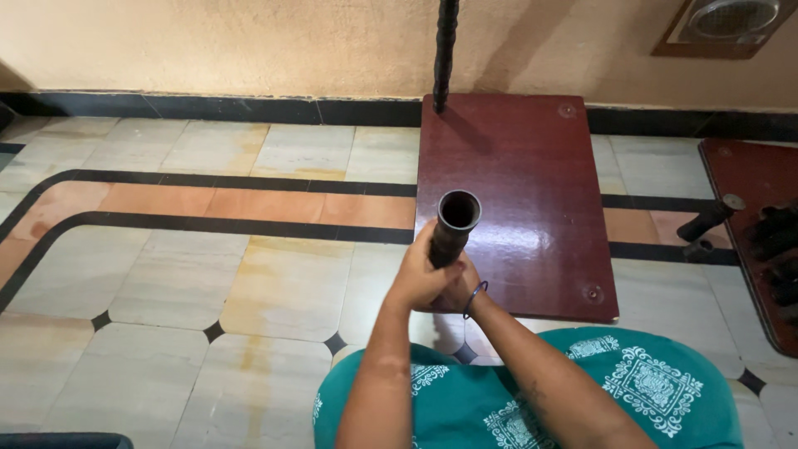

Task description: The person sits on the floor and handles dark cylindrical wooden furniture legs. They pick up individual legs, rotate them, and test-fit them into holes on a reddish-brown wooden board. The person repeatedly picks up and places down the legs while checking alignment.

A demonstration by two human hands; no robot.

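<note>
1. Left hand (pixel 420 278) is wrapped tight round a dark hollow tube (pixel 455 226), frame centre, open end facing up.
2. Right hand (pixel 461 291) is closed on the same tube lower down, mostly hidden behind the left hand.
3. Tube stands over the near-left edge of a red-brown board (pixel 532 191) lying flat on the tiled floor (pixel 183 274).
4. A dark post (pixel 445 50) rises from the board's upper-left corner.

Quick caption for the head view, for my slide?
Both hands, left hand and right hand, grip an upright dark hollow leg over a reddish-brown board.
</note>
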